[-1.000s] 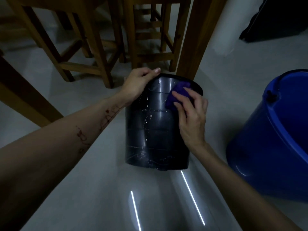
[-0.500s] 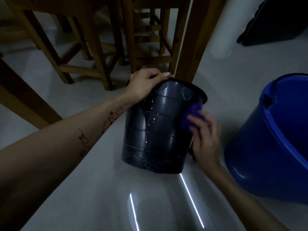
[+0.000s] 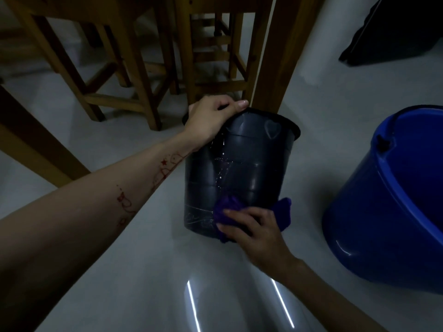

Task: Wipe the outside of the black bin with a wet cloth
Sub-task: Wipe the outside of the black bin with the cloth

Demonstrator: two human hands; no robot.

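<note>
A: Head view: a round black plastic bin (image 3: 237, 173) is seen on the pale glossy floor (image 3: 119, 271), tipped away from the camera, just in front of a thick wooden table leg (image 3: 271, 53). Its rim is gripped by the left hand (image 3: 211, 123), fingers curled over the edge and thumb laid along the top.

B: And the wiping side?

A: A crumpled purple wet cloth (image 3: 230, 209) is pressed against the bin's lower wall, near the base, by the right hand (image 3: 254, 231); the fingers are spread flat over the cloth, holding it to the plastic, and one loose end of the cloth is left sticking out at the right. A second ago the cloth was held up by the rim, and half a second ago on the right flank, so a downward stroke has been made.

B: What is meant by that for the job?

A: The upper band is judged already covered on this face. White streaks and drips are still seen mid-wall, and scuffs near the base, so more passes are probably needed, with the bin turned to reach the far side.

B: Any writing to be read?

A: None. Only a heart shape is moulded under the rim. A large blue plastic bucket (image 3: 393, 200) is stood near, to the right, and no label is shown on it.
</note>
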